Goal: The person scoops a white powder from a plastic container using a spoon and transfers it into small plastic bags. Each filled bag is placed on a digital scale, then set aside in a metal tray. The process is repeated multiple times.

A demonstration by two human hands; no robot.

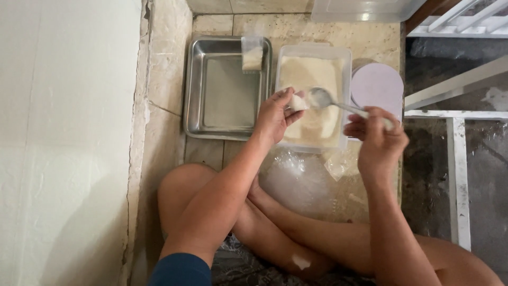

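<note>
My left hand [275, 114] pinches a small clear plastic bag [297, 102] with pale filling, held over a clear plastic tub [346, 79] of cream-coloured mixture [309, 74]. My right hand [377, 135] grips the handle of a metal spoon [321, 98], whose bowl sits right beside the bag's mouth. Both hands hover above the tub's near half.
A square steel tray [225, 92] lies left of the tub, with one small filled bag [252, 55] at its far edge. A round lilac lid [377, 85] sits right of the tub. Loose clear plastic bags [299, 177] lie near my crossed legs. A white wall [63, 143] runs along the left.
</note>
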